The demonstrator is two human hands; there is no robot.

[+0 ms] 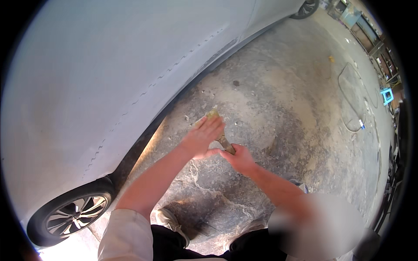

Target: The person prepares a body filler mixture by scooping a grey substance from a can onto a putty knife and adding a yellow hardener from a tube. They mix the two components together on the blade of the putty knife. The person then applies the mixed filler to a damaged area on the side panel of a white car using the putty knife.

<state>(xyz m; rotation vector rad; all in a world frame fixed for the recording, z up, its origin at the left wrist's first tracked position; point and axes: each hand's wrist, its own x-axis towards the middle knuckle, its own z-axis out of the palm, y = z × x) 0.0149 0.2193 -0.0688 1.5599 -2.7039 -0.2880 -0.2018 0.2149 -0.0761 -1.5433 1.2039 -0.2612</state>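
Observation:
Out in front of me, over the floor, my right hand (240, 159) is closed around the lower end of a brownish, flat-handled tool (226, 144). The tool's yellowish far end (212, 114) shows past the fingertips of my left hand (203, 135). Those left fingers lie stretched out across that end, and they hide much of it. Whether it is a brush or a scraper I cannot tell. Left of both hands stands a pale grey car body (109, 69), apart from them, with a broken row of dark marks along its lower side.
A car wheel (76, 215) is at the lower left, another wheel (306, 8) at the far top. A thin hose or cable (342, 93) loops over the stained concrete floor (296, 108). A blue stool (386, 96) and shelving (370, 35) stand at the right.

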